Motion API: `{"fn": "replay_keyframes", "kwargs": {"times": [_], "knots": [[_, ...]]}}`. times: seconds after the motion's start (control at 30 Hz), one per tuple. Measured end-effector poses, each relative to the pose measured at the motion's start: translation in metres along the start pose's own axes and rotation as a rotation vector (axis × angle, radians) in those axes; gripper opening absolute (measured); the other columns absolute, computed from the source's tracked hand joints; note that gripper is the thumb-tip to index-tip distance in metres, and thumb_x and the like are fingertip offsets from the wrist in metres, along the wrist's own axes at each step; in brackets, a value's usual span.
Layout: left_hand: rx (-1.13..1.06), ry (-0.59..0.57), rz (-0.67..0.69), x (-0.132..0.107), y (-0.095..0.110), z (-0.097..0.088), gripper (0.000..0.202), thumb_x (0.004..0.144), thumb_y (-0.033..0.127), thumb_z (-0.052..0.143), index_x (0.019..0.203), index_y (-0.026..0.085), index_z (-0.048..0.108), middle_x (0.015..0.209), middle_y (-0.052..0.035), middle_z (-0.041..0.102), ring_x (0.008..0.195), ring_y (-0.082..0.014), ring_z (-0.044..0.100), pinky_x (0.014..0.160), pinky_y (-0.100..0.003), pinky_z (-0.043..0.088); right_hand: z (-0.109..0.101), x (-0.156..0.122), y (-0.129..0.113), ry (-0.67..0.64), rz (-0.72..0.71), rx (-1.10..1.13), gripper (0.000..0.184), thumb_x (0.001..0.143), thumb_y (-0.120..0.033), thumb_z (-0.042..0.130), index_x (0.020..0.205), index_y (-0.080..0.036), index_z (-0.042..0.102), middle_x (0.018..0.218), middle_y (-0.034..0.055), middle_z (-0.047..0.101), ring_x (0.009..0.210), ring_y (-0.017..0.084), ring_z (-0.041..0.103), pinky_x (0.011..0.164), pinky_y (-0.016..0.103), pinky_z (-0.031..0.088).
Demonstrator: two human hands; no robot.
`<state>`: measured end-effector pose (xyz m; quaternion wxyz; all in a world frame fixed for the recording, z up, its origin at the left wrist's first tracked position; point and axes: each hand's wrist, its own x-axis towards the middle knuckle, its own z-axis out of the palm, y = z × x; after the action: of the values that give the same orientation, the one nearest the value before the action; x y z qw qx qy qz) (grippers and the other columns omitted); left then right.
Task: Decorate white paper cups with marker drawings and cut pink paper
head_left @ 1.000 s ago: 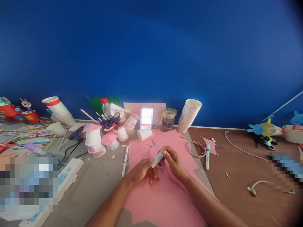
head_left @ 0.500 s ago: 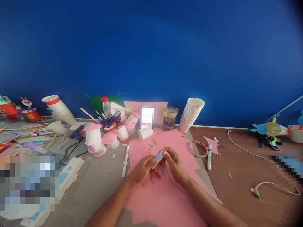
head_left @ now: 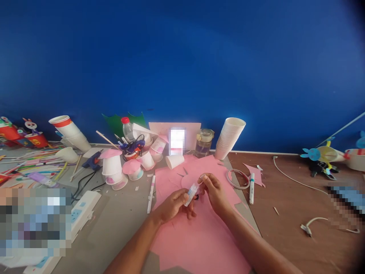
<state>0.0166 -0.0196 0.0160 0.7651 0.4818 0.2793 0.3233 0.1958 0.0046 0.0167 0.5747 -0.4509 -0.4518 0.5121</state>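
Observation:
My left hand (head_left: 177, 201) is closed around the lower part of a small translucent tube with blue print (head_left: 191, 192), thumb on top, tilted up to the right. Beside its upper end, the fingertips of my right hand (head_left: 212, 190) pinch a small clear piece (head_left: 203, 176), perhaps the tube's cap. A small dark ring-like thing (head_left: 196, 197) shows between the hands; its kind is unclear. Both hands are above a large sheet of pink paper (head_left: 199, 243). A rounded pink piece (head_left: 188, 180) and dark pointed blades (head_left: 182, 173) lie just beyond them.
Left stand pink-topped paper cups (head_left: 111, 167), a marker (head_left: 151, 194), a glue gun (head_left: 92, 160) and a power strip (head_left: 82, 209). Behind are a lit phone (head_left: 177, 140), a glass jar (head_left: 204, 142) and stacked cups (head_left: 230, 137). A tape roll (head_left: 238, 179) and blue-capped marker (head_left: 252, 188) lie right.
My right fingers have moved up and right, off the tube's upper end, with a small clear piece between them. My left hand stays on the tube, now showing more of it.

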Motion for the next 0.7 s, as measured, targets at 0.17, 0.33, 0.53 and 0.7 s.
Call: {"fn": "replay_keyframes", "kwargs": {"times": [0.17,0.33,0.53,0.7], "knots": [[0.096,0.083,0.089,0.000,0.005,-0.001,0.030,0.086,0.043,0.056,0.095,0.015,0.057,0.091,-0.0095,0.063,0.084,-0.0200,0.060,0.085,-0.039,0.046,-0.005,0.004,0.011,0.148,-0.117,-0.222,0.026,0.084,-0.044,0.055,0.086,-0.018,0.060,0.075,0.0030,0.061,0.064,0.016,0.055,0.059,0.029,0.046],[0.106,0.064,0.090,0.000,0.004,0.001,0.022,0.082,0.034,0.064,0.095,0.018,0.056,0.100,-0.0093,0.066,0.098,-0.0222,0.059,0.093,-0.042,0.040,-0.025,0.021,0.026,0.307,-0.341,-0.662,0.024,0.084,-0.034,0.051,0.097,-0.017,0.062,0.086,0.0078,0.063,0.076,0.022,0.055,0.066,0.034,0.045],[0.034,0.111,0.092,0.000,0.002,0.001,0.035,0.086,0.038,0.058,0.114,0.018,0.050,0.096,-0.0104,0.068,0.100,-0.0245,0.061,0.093,-0.043,0.039,-0.030,0.022,0.037,0.233,-0.383,-1.105,0.024,0.083,-0.023,0.049,0.098,-0.017,0.066,0.091,0.0095,0.068,0.089,0.028,0.053,0.083,0.045,0.037],[0.007,0.082,0.092,0.000,0.003,0.001,0.028,0.086,0.038,0.059,0.102,0.017,0.053,0.097,-0.0114,0.068,0.099,-0.0253,0.061,0.092,-0.043,0.038,-0.031,0.022,0.042,0.219,-0.322,-1.200,0.028,0.082,-0.019,0.048,0.105,-0.015,0.063,0.096,0.0112,0.067,0.094,0.029,0.054,0.086,0.046,0.035]]}}
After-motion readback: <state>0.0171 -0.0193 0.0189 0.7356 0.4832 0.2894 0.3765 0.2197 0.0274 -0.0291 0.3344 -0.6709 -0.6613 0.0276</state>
